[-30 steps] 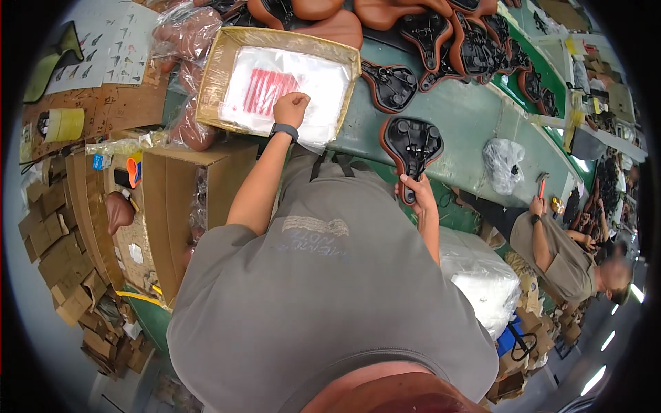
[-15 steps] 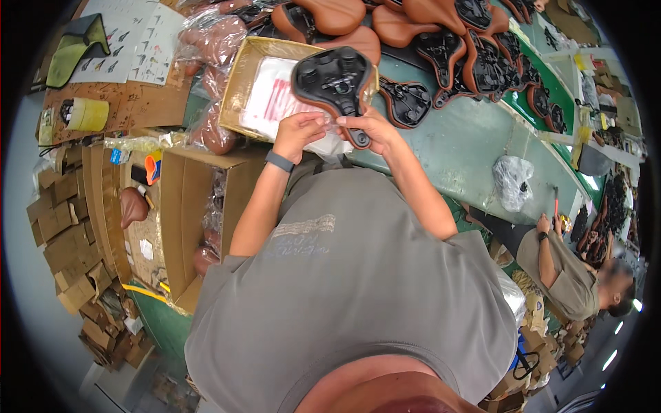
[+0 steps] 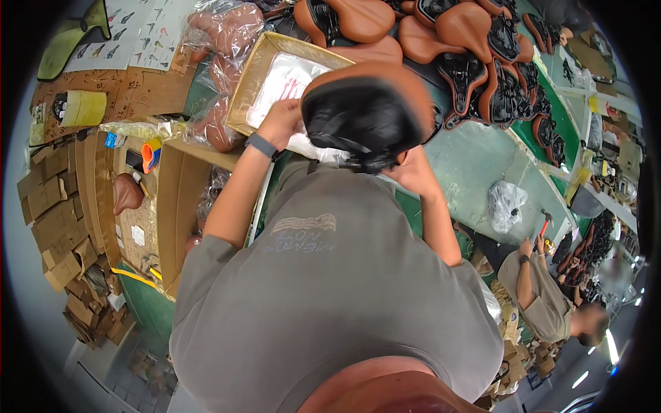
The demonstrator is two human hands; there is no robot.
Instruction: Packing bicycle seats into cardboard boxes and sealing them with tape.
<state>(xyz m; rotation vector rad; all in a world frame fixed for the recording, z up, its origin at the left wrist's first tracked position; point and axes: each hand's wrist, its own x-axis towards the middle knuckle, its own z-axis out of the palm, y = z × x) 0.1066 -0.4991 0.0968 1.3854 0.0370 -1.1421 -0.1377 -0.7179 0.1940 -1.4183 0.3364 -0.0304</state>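
A brown bicycle saddle (image 3: 365,117) with a black underside is held up close in front of me, tilted and partly blurred. My right hand (image 3: 416,172) grips it at its lower right, fingers partly behind it. At the saddle's left edge is my left hand (image 3: 281,124). Its fingertips disappear behind the saddle, so I cannot see whether they grip it. Beneath lies a shallow cardboard box (image 3: 242,103) holding white plastic bags (image 3: 286,76) with red print.
Brown saddles (image 3: 447,34) are piled at the back of the green table (image 3: 468,158); bagged saddles (image 3: 224,76) lie left of the box. A crumpled clear bag (image 3: 506,205) sits at right. Further right, another person (image 3: 544,289) holds a hammer (image 3: 546,224). An open carton (image 3: 169,213) stands at left.
The saddle has come up and nearer to me, tipping so its rear faces me. My right hand has turned with it. My left hand has shifted left, its fingers now hidden behind the saddle.
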